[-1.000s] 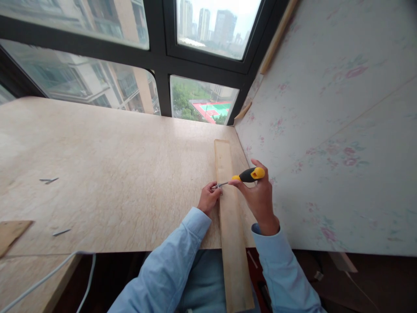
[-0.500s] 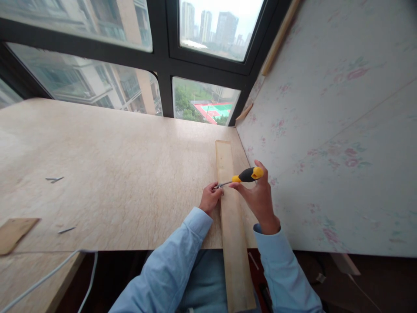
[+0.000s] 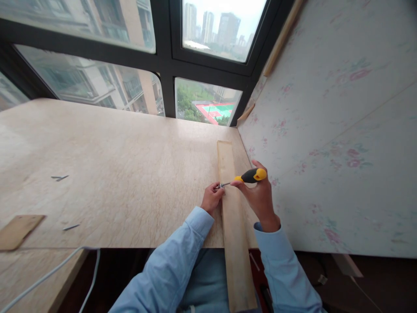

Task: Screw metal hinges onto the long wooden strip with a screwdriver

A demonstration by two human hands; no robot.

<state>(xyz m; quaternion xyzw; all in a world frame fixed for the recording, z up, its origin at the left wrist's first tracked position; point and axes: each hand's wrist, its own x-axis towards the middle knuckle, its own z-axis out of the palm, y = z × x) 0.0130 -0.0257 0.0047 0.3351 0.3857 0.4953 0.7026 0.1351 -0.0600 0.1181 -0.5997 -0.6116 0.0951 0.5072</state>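
A long wooden board (image 3: 235, 230) lies on the pale marbled ledge, its near end sticking out over the front edge towards my lap. In my right hand (image 3: 260, 199) is a screwdriver (image 3: 250, 176) with a black and yellow handle, its shaft pointing left across the board. My left hand (image 3: 211, 197) pinches a small metal piece (image 3: 222, 187) at the board's left edge, right at the screwdriver's tip. Fingers partly cover this piece, so its exact kind does not show.
Several thin metal pieces, two crossed ones (image 3: 60, 178) and a single one (image 3: 71, 227), lie on the marbled ledge (image 3: 130, 174) to the left. Nearby are a flat brown plate (image 3: 20, 231) and a white cable (image 3: 65, 261). A flowered wall (image 3: 325, 130) rises close on the right.
The whole view has shifted slightly. Both hands stay at the same place on the board; the right fingers have moved a little around the screwdriver handle.
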